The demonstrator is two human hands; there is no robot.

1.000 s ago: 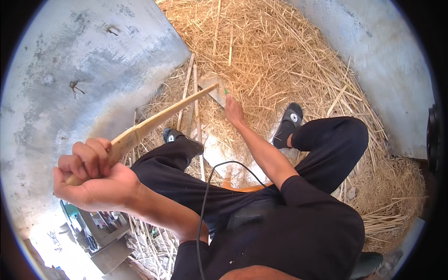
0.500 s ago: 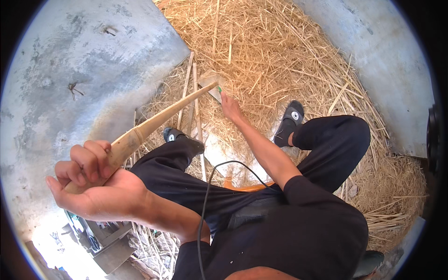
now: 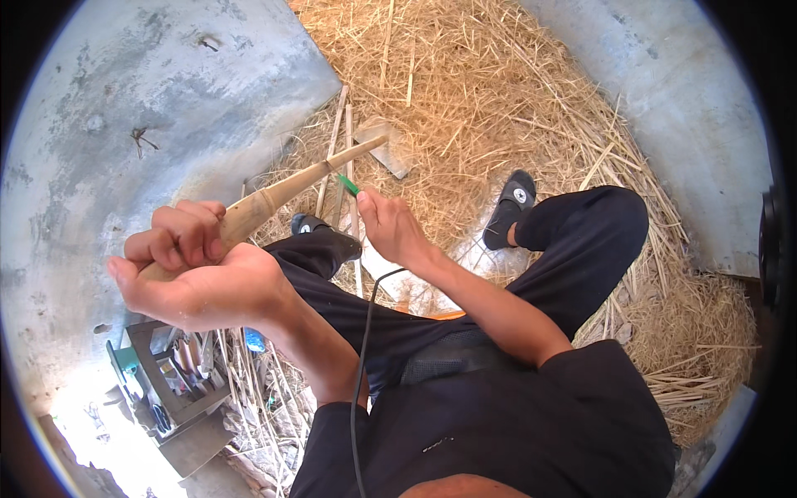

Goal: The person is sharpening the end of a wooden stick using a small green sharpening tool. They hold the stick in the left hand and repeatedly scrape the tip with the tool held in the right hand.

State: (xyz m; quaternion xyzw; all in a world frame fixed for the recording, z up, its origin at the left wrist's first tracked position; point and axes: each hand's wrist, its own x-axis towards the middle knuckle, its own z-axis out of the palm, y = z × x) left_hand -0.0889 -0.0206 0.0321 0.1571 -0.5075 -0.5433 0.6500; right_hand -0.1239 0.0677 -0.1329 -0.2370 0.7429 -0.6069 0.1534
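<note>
- Work piece: a pale-yellow, tapering bamboo piece (image 3: 264, 201), held above the floor ahead of the person's left leg. Its long axis runs from the left hand forward and rightward to a narrow free end.
- Left hand (image 3: 195, 270): fingers curled round the thick end, palm turned upward.
- Right hand (image 3: 393, 228): fingers folded, thumb and forefinger pinching a small bright-green tool (image 3: 349, 185). Its working end is too small to identify.
- Governing relation: the bamboo lies forward and left of the right fingers. The tool points at its underside near the farther joint; contact cannot be confirmed. The right hand is nearer the narrow end, the left grips the other.
- Surface: bamboo smooth, with raised joint rings; section appears flattened toward the tip.
- Beyond the tip: a flat, greyish plate (image 3: 395, 158) on loose, dry, golden straw (image 3: 498, 100).
- Flanks: blotchy blue-grey wall (image 3: 108, 183) at left, smoother grey wall (image 3: 672, 124) at right.
- Near the body: a thin black cable (image 3: 367, 349) crosses the dark trousers (image 3: 573, 241).
</note>
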